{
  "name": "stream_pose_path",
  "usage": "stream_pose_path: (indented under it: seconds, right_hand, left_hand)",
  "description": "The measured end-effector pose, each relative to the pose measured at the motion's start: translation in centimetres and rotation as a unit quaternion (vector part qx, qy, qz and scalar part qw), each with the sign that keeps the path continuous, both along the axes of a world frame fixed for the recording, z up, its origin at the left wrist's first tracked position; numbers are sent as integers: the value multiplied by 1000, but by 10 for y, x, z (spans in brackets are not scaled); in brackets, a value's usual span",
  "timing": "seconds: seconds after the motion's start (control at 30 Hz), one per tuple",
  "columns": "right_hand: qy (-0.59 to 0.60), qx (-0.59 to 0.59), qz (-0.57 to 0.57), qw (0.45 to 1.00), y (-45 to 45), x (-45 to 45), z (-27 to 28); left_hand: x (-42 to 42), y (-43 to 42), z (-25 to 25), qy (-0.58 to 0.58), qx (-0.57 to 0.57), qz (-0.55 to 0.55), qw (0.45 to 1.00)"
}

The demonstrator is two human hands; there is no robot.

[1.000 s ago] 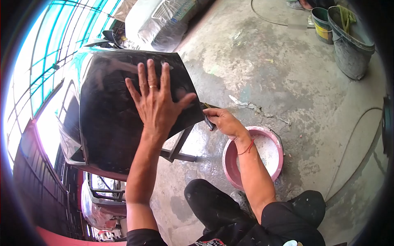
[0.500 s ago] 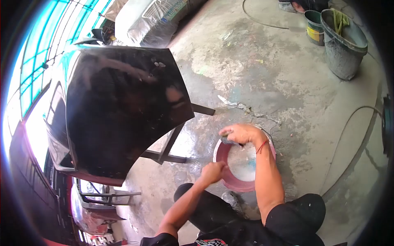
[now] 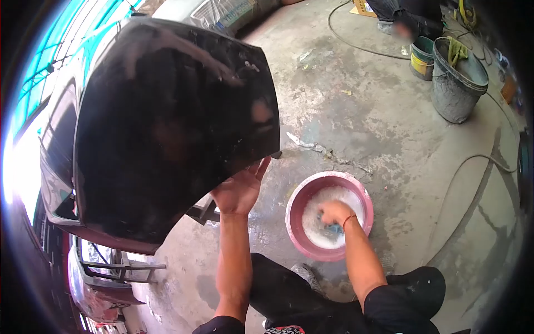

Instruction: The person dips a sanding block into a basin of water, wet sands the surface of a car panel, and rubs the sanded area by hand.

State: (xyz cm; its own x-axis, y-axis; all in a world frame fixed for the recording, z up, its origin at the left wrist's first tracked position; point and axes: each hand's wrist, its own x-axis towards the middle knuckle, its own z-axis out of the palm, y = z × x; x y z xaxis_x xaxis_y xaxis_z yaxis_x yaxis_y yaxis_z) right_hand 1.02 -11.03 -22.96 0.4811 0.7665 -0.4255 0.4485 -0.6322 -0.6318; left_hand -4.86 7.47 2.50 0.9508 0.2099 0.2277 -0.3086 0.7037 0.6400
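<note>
A black car door (image 3: 172, 128) with glossy reflections fills the left of the view, tilted up. My left hand (image 3: 239, 192) is under its curved lower edge, palm up, with the fingers reaching behind the panel and bearing it. My right hand (image 3: 336, 213) is down in a pink basin (image 3: 296, 236) of cloudy, sudsy water. Its fingers are closed and partly blurred; a bit of a dark grey pad (image 3: 320, 215) shows at the fingertips. Just below the hand, a blue piece (image 3: 335, 228) lies in the water.
Behind the door's edge, a dark metal stand (image 3: 204, 213) shows. A grey bucket (image 3: 459, 89) and a smaller green one (image 3: 421, 58) stand at the upper right, near a crouching person (image 3: 409, 16). A hose (image 3: 470, 161) curves over the wet concrete.
My left hand has moved from beside the basin to the door's lower edge, and the door has risen. The right hand has lowered from the basin's rim into the water.
</note>
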Motion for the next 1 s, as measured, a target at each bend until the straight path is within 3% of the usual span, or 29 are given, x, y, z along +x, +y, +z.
stream_pose_path:
  seconds: [0.1, 0.13, 0.23, 0.27, 0.33, 0.4, 0.5, 0.57, 0.8, 0.9, 0.97, 1.0]
  right_hand:
    - [-57, 152, -91, 982, -3, 29, 103]
    - [-78, 256, -169, 949, -2, 32, 136]
    - [-108, 496, -368, 779, 16, 23, 202]
    - [-111, 497, -366, 779, 25, 18, 215]
    - [-133, 597, -463, 641, 42, 3, 230]
    - [-99, 607, -472, 632, 56, -6, 236]
    - [-147, 627, -462, 610, 81, -5, 233]
    - [-203, 598, -472, 615, 90, -5, 234]
    - [-231, 555, -476, 642, 93, -12, 236]
    - [-150, 567, -485, 649, 92, -24, 253]
    - [-189, 595, -429, 653, 94, -38, 259]
    - [-218, 602, -401, 655, 94, -41, 259]
  left_hand:
    - [-7, -4, 5, 20, -48, 50, 997]
    - [-5, -9, 4, 24, -63, 40, 997]
    - [-7, -11, -2, 30, -83, 23, 996]
    - [-6, -10, -4, 38, -84, 16, 996]
    - [-6, -12, -11, 30, -74, -6, 997]
    - [-5, -16, -13, 25, -61, -28, 997]
    - [-3, -18, -13, 38, -87, -13, 995]
    - [-4, -10, -19, 28, -89, -30, 995]
    - [-6, -12, -15, 51, -83, 0, 995]
    - [-6, -12, -14, 19, -140, -55, 988]
    - [-8, -6, -20, -80, -290, -110, 947]
    - [-11, -6, -19, -79, -291, -110, 947]
